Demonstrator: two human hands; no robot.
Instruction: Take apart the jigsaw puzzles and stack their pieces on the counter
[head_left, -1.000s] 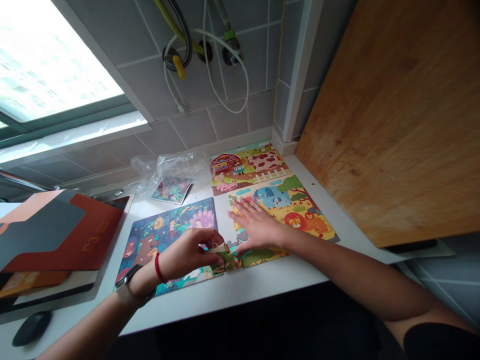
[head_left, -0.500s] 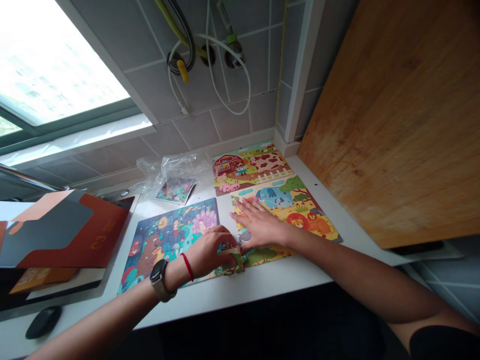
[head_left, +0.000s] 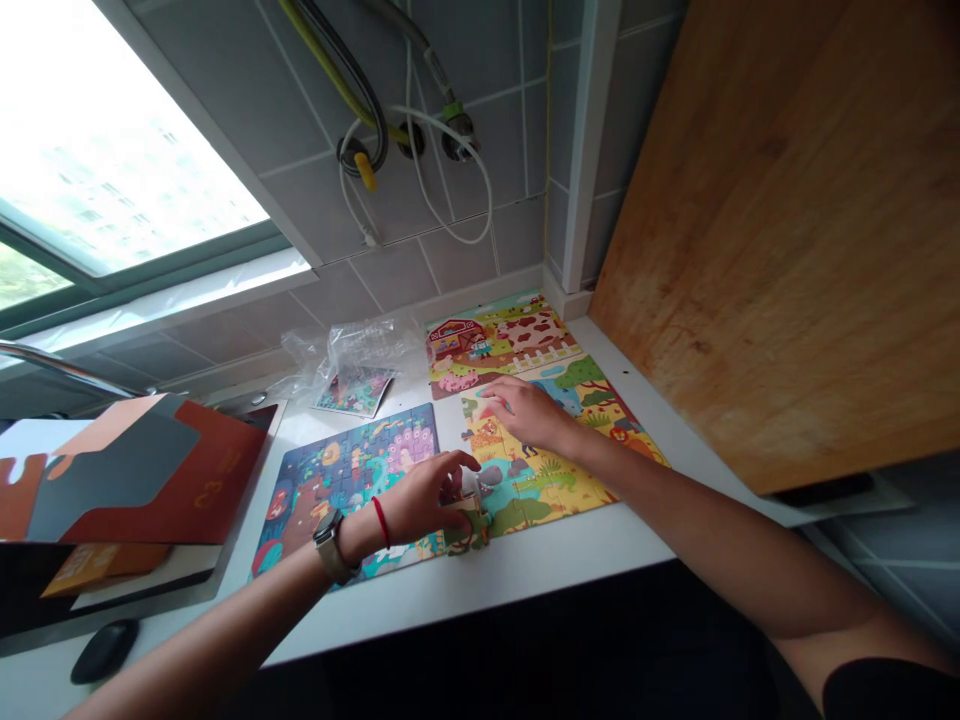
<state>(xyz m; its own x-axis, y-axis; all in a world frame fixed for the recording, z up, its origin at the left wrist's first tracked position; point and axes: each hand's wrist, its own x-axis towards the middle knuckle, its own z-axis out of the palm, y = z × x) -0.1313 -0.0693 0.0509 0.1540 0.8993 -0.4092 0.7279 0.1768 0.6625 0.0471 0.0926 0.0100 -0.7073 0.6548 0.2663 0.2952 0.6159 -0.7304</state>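
Observation:
My left hand [head_left: 424,498], with a watch and red string on its wrist, curls its thumb and fingers around puzzle pieces [head_left: 466,530] at the left edge of the yellow safari puzzle [head_left: 555,485]. Over that puzzle's upper left part is my right hand [head_left: 529,412], its fingers bent and drawn together; what they hold, if anything, is too small to name. To the left lies the dark blue forest puzzle [head_left: 337,470], partly under my left hand. The farm puzzle [head_left: 499,345] lies behind the safari one.
Clear plastic wrapping [head_left: 367,345] and a small picture sheet [head_left: 352,390] lie behind the forest puzzle. An open orange and grey box [head_left: 217,470] stands left, with a black mouse [head_left: 105,650] in front. A wooden panel [head_left: 795,240] rises at the right.
My right hand has lifted from lying flat on the safari puzzle, moved up a little and drawn its fingers together. My left hand has stayed at the pieces, its fingers slightly wider apart.

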